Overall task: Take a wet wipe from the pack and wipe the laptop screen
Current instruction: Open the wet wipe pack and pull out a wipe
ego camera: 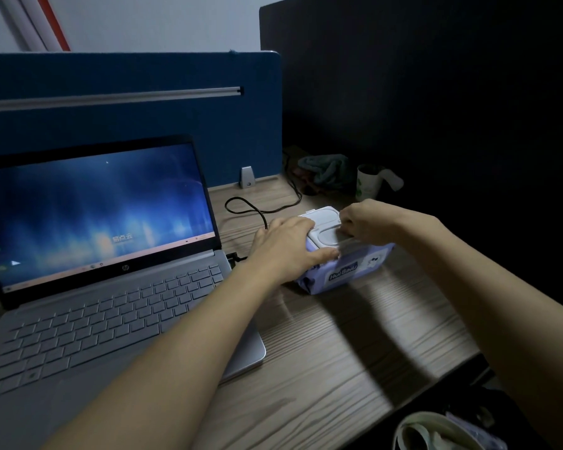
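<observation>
Hands: left point(286, 251) steadies wipe pack point(348, 266), right point(368, 224) at its lid point(322, 219).

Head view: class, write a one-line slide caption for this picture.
Left hand steadies the wet wipe pack while right hand works at its open lid, beside the laptop.

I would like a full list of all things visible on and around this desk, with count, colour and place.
laptop: one, silver, open, screen lit blue, desk left
wet wipe pack: one, pale purple, white lid open, right of laptop
cable: one, black, loops behind pack
cup: one, white with green print, back right
cloth: one, grey-green, crumpled, back corner
partition: one, blue, behind laptop
desk: one, brown wood grain
bag: one, pale, bottom right, unclear
left hand: steadies the pack
right hand: fingers at the pack opening
</observation>
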A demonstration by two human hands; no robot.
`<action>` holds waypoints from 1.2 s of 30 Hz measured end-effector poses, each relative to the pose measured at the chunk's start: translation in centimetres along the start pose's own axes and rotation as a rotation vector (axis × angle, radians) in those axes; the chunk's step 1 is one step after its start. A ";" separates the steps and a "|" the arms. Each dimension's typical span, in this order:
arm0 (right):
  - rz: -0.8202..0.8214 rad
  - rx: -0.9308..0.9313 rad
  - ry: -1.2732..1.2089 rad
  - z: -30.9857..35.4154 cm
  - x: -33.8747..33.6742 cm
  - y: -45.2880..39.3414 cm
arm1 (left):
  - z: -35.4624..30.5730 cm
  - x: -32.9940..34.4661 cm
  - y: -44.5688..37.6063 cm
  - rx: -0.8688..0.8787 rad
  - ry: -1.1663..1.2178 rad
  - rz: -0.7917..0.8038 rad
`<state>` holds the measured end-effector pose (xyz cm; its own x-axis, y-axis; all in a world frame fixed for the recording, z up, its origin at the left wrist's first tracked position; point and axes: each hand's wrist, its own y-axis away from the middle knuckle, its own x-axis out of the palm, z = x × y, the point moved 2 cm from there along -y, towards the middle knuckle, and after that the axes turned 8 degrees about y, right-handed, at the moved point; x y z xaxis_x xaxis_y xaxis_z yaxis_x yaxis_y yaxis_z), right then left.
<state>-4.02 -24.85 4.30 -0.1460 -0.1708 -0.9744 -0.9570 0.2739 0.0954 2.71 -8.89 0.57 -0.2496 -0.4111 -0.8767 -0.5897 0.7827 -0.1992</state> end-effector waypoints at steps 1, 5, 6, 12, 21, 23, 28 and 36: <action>-0.018 -0.008 -0.039 -0.1 0.0 0.2 | 0.0 0.0 0.0 -0.001 -0.001 0.003; -0.077 -0.040 -0.092 -0.6 0.2 0.4 | 0.1 0.1 0.1 -0.004 -0.005 0.012; -0.088 -0.040 -0.094 -0.6 0.2 0.5 | 0.2 0.2 0.1 -0.005 -0.005 0.013; -0.143 -0.026 -0.158 -1.0 0.5 0.6 | 0.3 0.4 0.1 -0.014 -0.013 0.015; -0.246 -0.058 -0.274 -1.3 0.9 1.3 | 0.1 0.3 0.0 -0.019 -0.057 0.006; -0.225 -0.022 -0.250 -1.4 0.7 1.3 | 0.2 0.4 0.0 -0.031 -0.042 0.011; -0.096 0.121 -0.036 -0.8 0.1 1.3 | 0.3 0.5 0.0 -0.028 -0.016 0.000; -0.205 0.177 0.052 2.3 -0.9 2.0 | 0.3 0.8 0.0 -0.040 -0.016 -0.012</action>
<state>-5.22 -22.00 4.89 0.0288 -0.2871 -0.9575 -0.9097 0.3894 -0.1441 2.74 -9.05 -0.24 -0.2301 -0.4127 -0.8813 -0.6231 0.7581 -0.1923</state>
